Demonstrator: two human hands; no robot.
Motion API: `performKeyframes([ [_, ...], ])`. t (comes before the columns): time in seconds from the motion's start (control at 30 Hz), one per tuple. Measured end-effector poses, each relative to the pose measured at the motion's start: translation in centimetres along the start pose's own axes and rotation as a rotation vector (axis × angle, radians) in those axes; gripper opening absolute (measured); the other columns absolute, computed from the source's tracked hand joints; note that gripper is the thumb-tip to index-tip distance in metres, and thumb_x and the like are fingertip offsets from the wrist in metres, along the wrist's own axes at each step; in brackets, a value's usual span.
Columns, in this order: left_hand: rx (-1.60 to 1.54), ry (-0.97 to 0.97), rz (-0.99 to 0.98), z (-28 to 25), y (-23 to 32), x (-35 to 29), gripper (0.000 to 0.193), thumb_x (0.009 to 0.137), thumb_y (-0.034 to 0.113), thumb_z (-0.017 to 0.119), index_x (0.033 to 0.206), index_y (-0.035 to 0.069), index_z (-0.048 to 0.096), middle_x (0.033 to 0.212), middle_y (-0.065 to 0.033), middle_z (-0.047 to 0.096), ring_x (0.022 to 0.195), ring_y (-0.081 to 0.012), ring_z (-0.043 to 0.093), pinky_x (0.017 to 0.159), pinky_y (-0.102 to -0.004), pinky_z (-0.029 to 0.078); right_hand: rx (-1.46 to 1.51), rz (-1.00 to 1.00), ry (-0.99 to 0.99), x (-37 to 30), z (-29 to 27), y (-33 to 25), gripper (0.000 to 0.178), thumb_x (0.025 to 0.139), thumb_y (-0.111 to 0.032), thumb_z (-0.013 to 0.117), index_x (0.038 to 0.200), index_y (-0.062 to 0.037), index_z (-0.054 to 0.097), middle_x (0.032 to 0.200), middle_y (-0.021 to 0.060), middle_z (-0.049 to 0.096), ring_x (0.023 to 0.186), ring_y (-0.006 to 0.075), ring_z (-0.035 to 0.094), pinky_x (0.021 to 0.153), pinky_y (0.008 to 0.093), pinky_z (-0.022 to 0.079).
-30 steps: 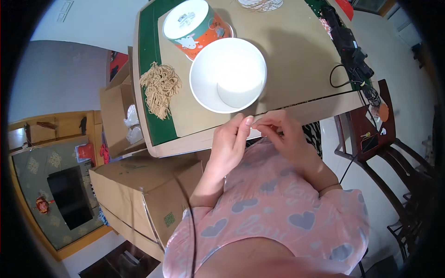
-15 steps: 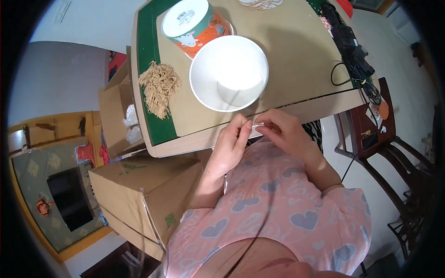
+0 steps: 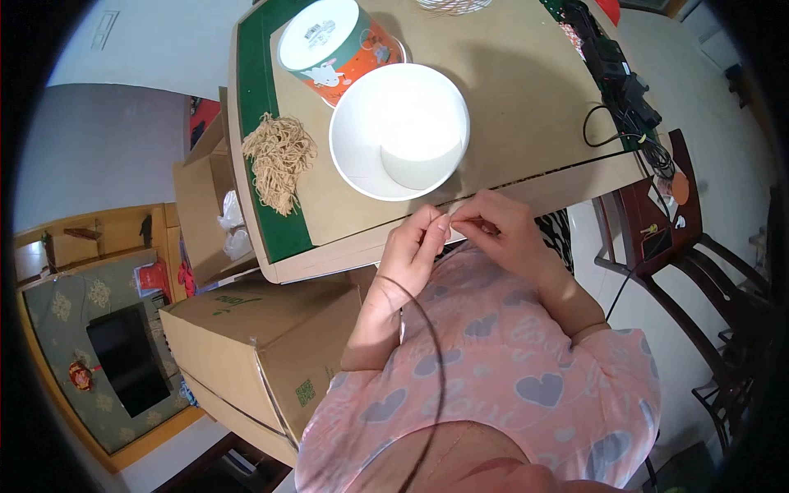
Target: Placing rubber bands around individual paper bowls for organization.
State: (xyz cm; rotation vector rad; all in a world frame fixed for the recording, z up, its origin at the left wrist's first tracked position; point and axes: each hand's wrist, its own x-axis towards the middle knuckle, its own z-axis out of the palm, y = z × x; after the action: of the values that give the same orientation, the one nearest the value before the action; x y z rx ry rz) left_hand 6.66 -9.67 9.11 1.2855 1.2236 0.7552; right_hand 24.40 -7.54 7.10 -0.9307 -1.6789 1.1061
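My left hand [image 3: 411, 249] and my right hand [image 3: 498, 225] meet at the table's near edge, with thumbs and fingertips pinched together. A tiny pale bit of something thin shows between the fingertips, too small to name now. Just beyond them, a white round bucket [image 3: 355, 135] has its open mouth toward me. Behind it, at its upper left, is a second bucket [image 3: 353, 59] in orange and green with animal pictures, its white base showing. Left of the white bucket lies a loose bundle of tan string [image 3: 279, 163].
The table [image 3: 526, 90] has a brown board over a green cover. Black adapters with coiled cables [image 3: 618, 82] line its right edge. A wire-like white basket [image 3: 454, 5] shows at the top. Cardboard boxes [image 3: 246, 337] stand at left, a dark wooden chair [image 3: 690, 255] at right.
The white strip visible between my fingertips half a second ago is now mostly hidden. My hands stay pinched in nearly the same place, while the view has shifted slightly.
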Motion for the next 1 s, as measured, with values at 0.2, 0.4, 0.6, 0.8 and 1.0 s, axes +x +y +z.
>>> performKeyframes([
  [0.2, -0.014, 0.077, 0.055, 0.1, -0.1, -0.3, 0.015, 0.098, 0.014, 0.048, 0.087, 0.004, 0.051, 0.069, 0.0051, 0.045, 0.06, -0.0018, 0.037, 0.052, -0.0173, 0.03, 0.057, 0.061, -0.008, -0.1, 0.2, 0.1, 0.007, 0.082, 0.0, 0.064, 0.088, -0.0017, 0.063, 0.075, 0.0037, 0.055, 0.063, 0.0102, 0.05, 0.054, 0.0227, 0.039],
  [0.4, 0.02, 0.09, 0.07, -0.1, 0.1, -0.5, 0.006, 0.094, 0.007, 0.053, 0.09, 0.003, 0.053, 0.073, 0.0042, 0.052, 0.06, -0.0009, 0.04, 0.052, -0.0159, 0.031, 0.175, 0.176, -0.03, -0.2, 0.2, 0.2, 0.007, 0.082, 0.001, 0.065, 0.088, -0.0013, 0.063, 0.076, 0.0008, 0.053, 0.065, 0.0064, 0.049, 0.055, 0.0208, 0.038],
  [0.6, 0.153, 0.145, 0.055, 0.3, 0.9, -0.6, 0.002, 0.09, 0.001, 0.056, 0.088, 0.0, 0.055, 0.072, -0.0026, 0.051, 0.061, -0.008, 0.044, 0.056, -0.0221, 0.039, 0.212, 0.211, -0.01, -0.2, 0.3, 0.4, 0.006, 0.081, -0.003, 0.066, 0.086, -0.0025, 0.063, 0.074, -0.0001, 0.054, 0.063, 0.0054, 0.047, 0.054, 0.0207, 0.036],
  [0.8, 0.543, 0.193, 0.42, -0.5, 3.7, 0.0, 0.011, 0.082, -0.002, 0.061, 0.093, 0.0, 0.061, 0.082, -0.011, 0.059, 0.07, -0.0239, 0.057, 0.061, -0.0305, 0.046, 0.327, 0.3, 0.072, -0.1, 0.9, 0.9, 0.007, 0.082, -0.003, 0.066, 0.085, -0.0034, 0.06, 0.075, -0.0021, 0.053, 0.066, 0.004, 0.049, 0.056, 0.0188, 0.039],
  [1.0, 0.798, 0.206, 0.427, -2.0, 5.0, 3.6, 0.019, 0.084, -0.002, 0.054, 0.099, 0.001, 0.065, 0.091, -0.0174, 0.064, 0.084, -0.0348, 0.06, 0.074, -0.0395, 0.048, 0.587, 0.295, 0.225, 1.1, 2.6, 2.8, 0.008, 0.084, 0.001, 0.061, 0.089, -0.002, 0.056, 0.094, 0.0032, 0.055, 0.082, 0.0086, 0.058, 0.065, 0.021, 0.051],
])
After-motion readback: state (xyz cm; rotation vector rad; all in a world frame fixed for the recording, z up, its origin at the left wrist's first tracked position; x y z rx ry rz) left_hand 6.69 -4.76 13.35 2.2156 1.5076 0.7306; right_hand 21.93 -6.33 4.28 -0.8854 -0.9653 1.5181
